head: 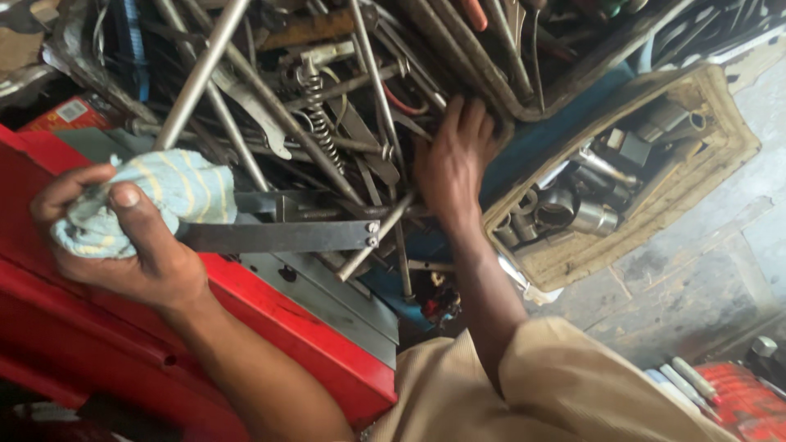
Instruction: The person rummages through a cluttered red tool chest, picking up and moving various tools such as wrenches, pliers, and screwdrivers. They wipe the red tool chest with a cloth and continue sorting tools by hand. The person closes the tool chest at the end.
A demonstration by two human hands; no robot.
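Note:
My left hand grips a light blue and yellow striped rag together with a flat dark metal bar tool that points right, over the red toolbox lid. My right hand reaches into a heap of long metal tools, fingers spread and pressed down among rods, wrenches and a coil spring. Nothing shows gripped in the right hand. A tan sleeve covers my right upper arm.
A worn tray at the right holds several metal sockets. A long steel rod leans out of the heap at upper left. Concrete floor lies at the right. A red container with markers sits at lower right.

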